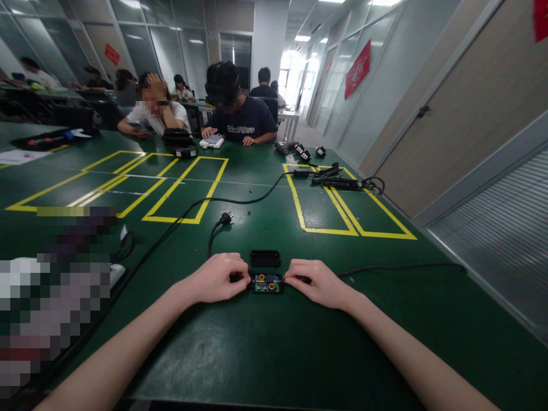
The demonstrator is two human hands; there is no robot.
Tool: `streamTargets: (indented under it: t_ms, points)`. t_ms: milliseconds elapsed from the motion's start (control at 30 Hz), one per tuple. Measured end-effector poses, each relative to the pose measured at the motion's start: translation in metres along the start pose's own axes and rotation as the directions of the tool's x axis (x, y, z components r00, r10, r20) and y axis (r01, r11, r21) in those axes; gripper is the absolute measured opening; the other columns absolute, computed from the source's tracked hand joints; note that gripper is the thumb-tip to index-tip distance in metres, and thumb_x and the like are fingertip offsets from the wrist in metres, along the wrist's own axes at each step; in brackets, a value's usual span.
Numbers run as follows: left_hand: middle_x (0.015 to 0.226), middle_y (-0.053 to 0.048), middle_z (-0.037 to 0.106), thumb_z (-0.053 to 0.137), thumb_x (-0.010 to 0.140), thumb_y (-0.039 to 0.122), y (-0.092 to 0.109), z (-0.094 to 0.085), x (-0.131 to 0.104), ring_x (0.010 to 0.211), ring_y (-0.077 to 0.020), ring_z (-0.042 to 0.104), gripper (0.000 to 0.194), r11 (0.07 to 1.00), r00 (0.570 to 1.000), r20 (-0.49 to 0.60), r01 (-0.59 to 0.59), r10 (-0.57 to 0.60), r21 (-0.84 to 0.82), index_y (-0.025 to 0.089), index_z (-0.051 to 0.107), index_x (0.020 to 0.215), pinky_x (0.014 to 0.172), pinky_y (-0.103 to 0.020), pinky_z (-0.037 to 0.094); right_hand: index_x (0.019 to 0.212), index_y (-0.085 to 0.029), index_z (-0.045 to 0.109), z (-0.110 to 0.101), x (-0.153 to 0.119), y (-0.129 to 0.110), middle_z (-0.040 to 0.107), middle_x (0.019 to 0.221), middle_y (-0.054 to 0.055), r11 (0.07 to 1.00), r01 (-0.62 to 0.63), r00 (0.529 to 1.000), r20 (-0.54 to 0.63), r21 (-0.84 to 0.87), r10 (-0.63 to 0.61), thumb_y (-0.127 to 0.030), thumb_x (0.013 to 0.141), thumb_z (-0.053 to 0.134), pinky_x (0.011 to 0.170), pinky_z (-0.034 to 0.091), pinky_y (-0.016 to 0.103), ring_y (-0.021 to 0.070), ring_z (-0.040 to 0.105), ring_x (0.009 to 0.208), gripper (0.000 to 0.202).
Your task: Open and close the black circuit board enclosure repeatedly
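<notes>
A small black case with an exposed green circuit board [267, 283] lies on the green table between my hands. Two copper-coloured coils and blue and yellow wires show on the board. My left hand [225, 278] pinches at the case's left end, where a black cable with a plug [225, 218] runs up behind it. At the right end my right hand [314, 281] is pinched too, with a black cable [398, 267] leading off to the right. What lies between the fingertips is too small to make out. An empty black cover [265, 258] rests just beyond the board.
A long black cable [222, 199] crosses the green table [231, 359]. Black tools and leads [338, 180] lie at the back right, near yellow tape outlines [329, 232]. Two people sit across the table, one with a white device [212, 142]. Blurred items fill the left edge.
</notes>
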State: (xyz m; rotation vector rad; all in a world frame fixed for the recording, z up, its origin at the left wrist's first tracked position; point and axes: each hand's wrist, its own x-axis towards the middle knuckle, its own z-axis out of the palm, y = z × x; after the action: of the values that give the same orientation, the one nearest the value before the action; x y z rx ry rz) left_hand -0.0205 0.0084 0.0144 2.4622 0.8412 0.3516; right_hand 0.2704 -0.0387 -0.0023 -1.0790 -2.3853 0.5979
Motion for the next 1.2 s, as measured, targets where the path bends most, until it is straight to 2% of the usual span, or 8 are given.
streamTargets:
  t_ms: [133,300,533,667,733,800,933,1200]
  points:
    - [0.086,-0.002,0.06,0.062,0.094,0.027,0.0,0.001,0.001,0.072,-0.0144,0.056,0.024,0.993,1.0,0.014,0.014,-0.012,-0.113,0.017,0.063,0.073,0.065,-0.025,0.04,0.084,-0.019,0.071,-0.002,0.0,-0.001,0.068,0.086,0.005,1.0,-0.013,0.999,0.033,-0.001,0.013,-0.034,0.108,0.052,0.066,0.045,0.027,0.0164,0.063,0.073,0.034]
    - [0.074,0.001,0.055,0.065,0.092,0.03,0.0,0.003,0.004,0.066,-0.014,0.051,0.023,0.979,0.995,0.017,0.104,-0.103,-0.173,0.017,0.062,0.072,0.061,-0.025,0.036,0.08,-0.019,0.071,-0.002,0.002,-0.002,0.068,0.082,0.003,0.997,-0.007,0.999,0.047,-0.078,0.011,-0.032,0.106,0.057,0.073,0.04,0.03,0.0157,0.061,0.073,0.032]
    - [0.078,0.001,0.056,0.07,0.086,0.034,0.0,0.002,0.006,0.072,-0.0161,0.053,0.017,0.972,0.988,-0.005,0.153,-0.156,-0.176,0.018,0.065,0.079,0.066,-0.027,0.04,0.075,-0.019,0.067,0.004,0.007,0.002,0.068,0.079,0.0,0.992,-0.107,0.994,-0.021,-0.07,0.106,-0.036,0.098,0.072,0.081,0.038,0.033,0.0171,0.064,0.08,0.029]
    - [0.094,-0.001,0.061,0.074,0.082,0.034,-0.004,0.003,0.004,0.085,-0.0202,0.058,0.031,0.978,0.985,-0.073,0.143,-0.156,-0.152,0.02,0.067,0.109,0.074,-0.03,0.047,0.112,-0.023,0.073,0.003,0.005,0.005,0.071,0.103,0.006,0.969,-0.234,0.969,-0.096,-0.078,0.227,-0.047,0.088,0.081,0.088,0.044,0.039,0.0232,0.065,0.094,0.035]
    - [0.104,-0.004,0.061,0.073,0.085,0.034,-0.005,0.003,0.002,0.091,-0.0214,0.06,0.042,0.977,0.987,-0.059,0.135,-0.146,-0.164,0.022,0.066,0.125,0.078,-0.032,0.05,0.137,-0.027,0.065,0.003,0.005,0.006,0.069,0.126,0.011,0.97,-0.229,0.97,-0.104,-0.086,0.22,-0.047,0.088,0.08,0.1,0.043,0.047,0.0292,0.062,0.114,0.055]
    - [0.113,-0.006,0.061,0.072,0.088,0.033,-0.006,0.004,0.001,0.099,-0.0225,0.061,0.043,0.977,0.991,-0.045,0.115,-0.124,-0.179,0.024,0.068,0.13,0.085,-0.034,0.052,0.145,-0.032,0.061,0.004,0.004,0.007,0.064,0.141,0.012,0.978,-0.19,0.98,-0.083,-0.092,0.182,-0.043,0.093,0.076,0.11,0.036,0.055,0.0325,0.055,0.129,0.056]
    - [0.114,-0.007,0.063,0.07,0.091,0.029,-0.006,0.005,0.001,0.109,-0.0237,0.062,0.025,0.979,0.997,-0.028,0.069,-0.076,-0.19,0.022,0.076,0.115,0.099,-0.038,0.05,0.131,-0.033,0.073,0.007,0.004,0.007,0.067,0.14,0.01,0.989,-0.131,0.991,-0.049,-0.073,0.127,-0.037,0.098,0.07,0.112,0.034,0.057,0.0312,0.056,0.131,0.033]
    - [0.112,-0.007,0.068,0.071,0.092,0.027,-0.004,0.005,0.002,0.106,-0.0228,0.064,0.023,0.985,0.999,-0.022,0.03,-0.034,-0.168,0.023,0.079,0.113,0.096,-0.034,0.051,0.099,-0.024,0.082,0.017,0.007,0.009,0.069,0.116,0.009,0.996,-0.065,0.98,-0.182,0.055,0.074,-0.026,0.1,0.066,0.092,0.053,0.043,0.0228,0.067,0.1,0.016]
